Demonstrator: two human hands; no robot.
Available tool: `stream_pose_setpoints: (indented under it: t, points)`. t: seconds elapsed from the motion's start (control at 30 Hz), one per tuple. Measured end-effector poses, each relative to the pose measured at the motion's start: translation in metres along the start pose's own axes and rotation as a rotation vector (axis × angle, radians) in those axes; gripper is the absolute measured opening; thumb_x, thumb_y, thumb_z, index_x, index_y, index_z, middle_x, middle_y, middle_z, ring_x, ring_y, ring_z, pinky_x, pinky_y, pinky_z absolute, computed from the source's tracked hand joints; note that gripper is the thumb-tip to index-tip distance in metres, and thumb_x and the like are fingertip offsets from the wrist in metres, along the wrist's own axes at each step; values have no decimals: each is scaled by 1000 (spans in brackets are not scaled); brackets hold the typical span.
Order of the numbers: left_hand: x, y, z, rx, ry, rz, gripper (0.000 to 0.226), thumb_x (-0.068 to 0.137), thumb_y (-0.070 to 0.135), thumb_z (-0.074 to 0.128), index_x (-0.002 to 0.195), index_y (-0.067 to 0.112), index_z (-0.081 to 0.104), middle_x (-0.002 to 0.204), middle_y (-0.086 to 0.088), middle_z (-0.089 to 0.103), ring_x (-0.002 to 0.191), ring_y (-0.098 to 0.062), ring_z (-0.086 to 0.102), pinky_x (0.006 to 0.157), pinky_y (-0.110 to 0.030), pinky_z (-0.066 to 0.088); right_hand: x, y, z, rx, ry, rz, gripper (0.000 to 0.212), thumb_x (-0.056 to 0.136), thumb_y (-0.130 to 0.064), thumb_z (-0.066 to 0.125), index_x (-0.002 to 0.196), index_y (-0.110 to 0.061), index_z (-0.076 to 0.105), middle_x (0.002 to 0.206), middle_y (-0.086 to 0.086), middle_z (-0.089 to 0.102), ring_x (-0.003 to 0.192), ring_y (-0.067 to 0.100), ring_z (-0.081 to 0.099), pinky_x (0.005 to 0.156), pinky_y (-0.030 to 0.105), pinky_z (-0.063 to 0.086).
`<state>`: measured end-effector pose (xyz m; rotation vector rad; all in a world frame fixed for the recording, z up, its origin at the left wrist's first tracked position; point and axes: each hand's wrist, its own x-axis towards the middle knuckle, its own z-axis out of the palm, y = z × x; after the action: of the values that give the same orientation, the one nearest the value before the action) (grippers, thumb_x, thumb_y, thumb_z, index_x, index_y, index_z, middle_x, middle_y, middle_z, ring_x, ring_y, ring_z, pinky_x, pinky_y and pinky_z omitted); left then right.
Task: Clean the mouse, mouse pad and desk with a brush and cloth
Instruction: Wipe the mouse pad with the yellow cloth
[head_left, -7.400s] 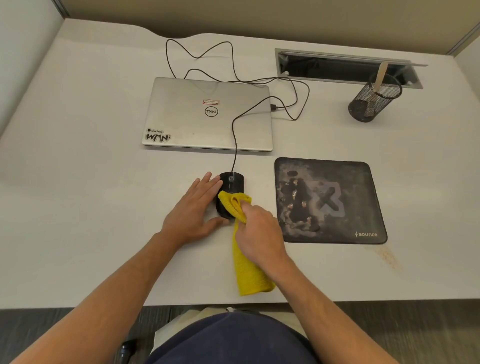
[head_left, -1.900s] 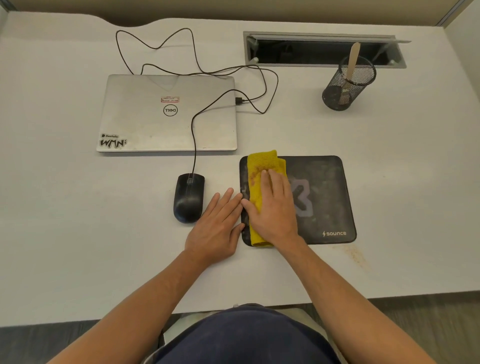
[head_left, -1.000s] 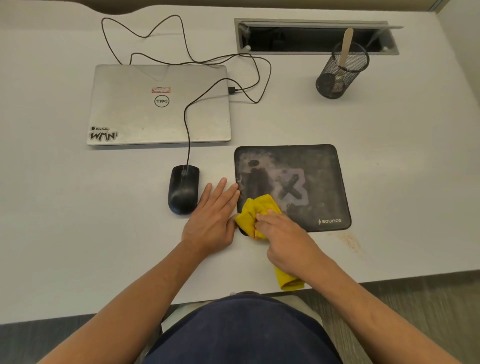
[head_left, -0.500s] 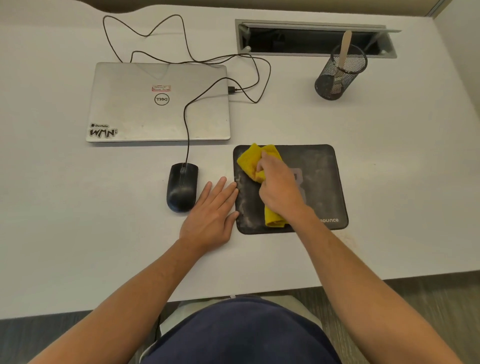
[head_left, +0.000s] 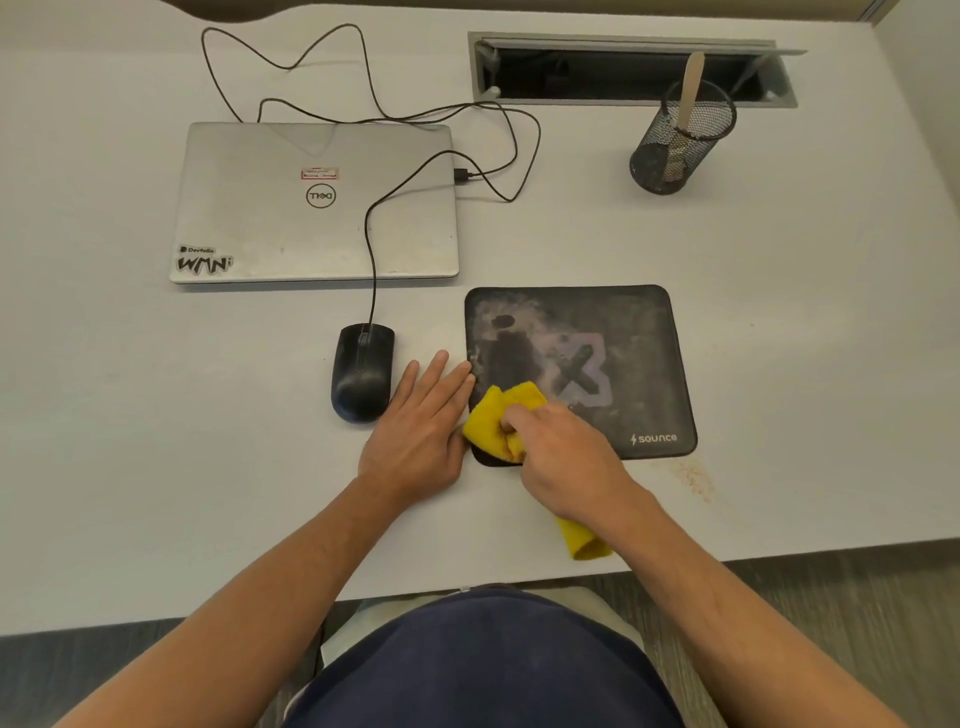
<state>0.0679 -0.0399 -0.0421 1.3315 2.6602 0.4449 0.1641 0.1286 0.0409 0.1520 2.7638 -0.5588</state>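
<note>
Down at the near left corner of the mouse pad, the right hand has its fingers curled around a bunched yellow cloth, gripping it and pressing it onto the pad's surface. One end of the cloth bulges out in front of the knuckles, over the pad's corner; the other end trails out from under the wrist toward the near edge of the desk. The left hand lies flat on the desk just left of the pad, palm down, fingers straight and held close together. Its fingertips reach the pad's left edge, and its inner side touches the cloth. It holds nothing.

Just left of that hand sits the black mouse, close to the fingers but not touched by them. Its cable runs away over the lid of a closed silver laptop and loops across the far part of the desk. The pad shows pale, smeared patches around its printed cross. A reddish-brown speckled stain marks the desk just beyond the pad's near right corner. Farther off, at the far right, stands a black mesh cup with a pale wooden handle rising from it, beside a recessed cable slot.
</note>
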Motion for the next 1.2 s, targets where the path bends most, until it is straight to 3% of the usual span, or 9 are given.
stream_pose_setpoints:
  t: [0.13, 0.3, 0.4, 0.5, 0.67, 0.83, 0.93, 1.03, 1.2]
  points:
    - [0, 0, 0, 0, -5, -12, 58, 101, 41, 29, 150, 11, 29, 158, -4, 25, 149, -19, 4, 121, -41, 6, 0, 15, -22, 88, -113, 79, 34, 83, -8, 43, 109, -28, 53, 108, 10, 62, 95, 32, 55, 75, 38, 46]
    - [0, 1, -1, -29, -1, -13, 57, 102, 40, 28, 150, 9, 28, 158, -5, 26, 149, -20, 8, 121, -42, 10, 18, 47, -29, 263, 262, 207, 48, 82, -1, 47, 125, -24, 53, 117, 9, 60, 100, 29, 56, 79, 30, 41]
    - [0, 1, 0, -39, -2, -6, 58, 102, 39, 29, 150, 8, 27, 158, -6, 25, 149, -20, 9, 121, -43, 12, 20, 36, 0, 331, 223, 127, 55, 82, -3, 55, 136, -14, 50, 141, 11, 48, 131, 27, 41, 106, 25, 27]
    - [-1, 1, 0, -36, 0, 6, 59, 101, 38, 32, 150, 5, 28, 158, -8, 24, 148, -21, 10, 120, -43, 13, 20, 25, 32, 171, 280, 13, 54, 93, -15, 52, 145, -8, 39, 155, 14, 28, 145, 27, 19, 119, 35, 14]
    - [0, 0, 0, -7, -26, 2, 61, 101, 41, 30, 151, 8, 23, 159, -5, 16, 149, -17, 3, 121, -40, 6, 35, 26, 40, -20, 316, 14, 62, 89, -6, 54, 147, -7, 33, 155, 16, 26, 145, 35, 17, 116, 47, 22]
    - [0, 1, -3, 10, -54, -9, 62, 101, 44, 29, 152, 9, 22, 160, -4, 17, 149, -17, 2, 121, -44, 6, 49, 36, 32, -48, 330, 74, 74, 74, 4, 59, 145, -6, 38, 153, 13, 31, 144, 34, 20, 118, 42, 16]
    - [0, 1, -4, 5, -74, -19, 63, 100, 46, 26, 153, 10, 20, 160, -3, 16, 149, -17, 0, 121, -44, 4, 64, 50, 19, -80, 337, 136, 72, 79, 1, 56, 147, -9, 33, 157, 10, 25, 146, 31, 15, 119, 38, 9]
    - [1, 2, -4, 4, -92, -28, 65, 100, 48, 21, 154, 13, 14, 161, -2, 11, 149, -15, -4, 121, -44, 1, 73, 57, 6, -44, 370, 205, 64, 87, -5, 54, 147, -9, 32, 157, 10, 23, 146, 30, 15, 119, 37, 14]
    - [1, 1, -5, 6, -62, 1, 62, 100, 42, 26, 152, 9, 21, 160, -5, 17, 149, -18, 1, 120, -47, 5, 73, 18, 16, 25, 370, -34, 58, 79, 6, 50, 136, 2, 48, 146, 20, 41, 139, 40, 30, 114, 50, 26]
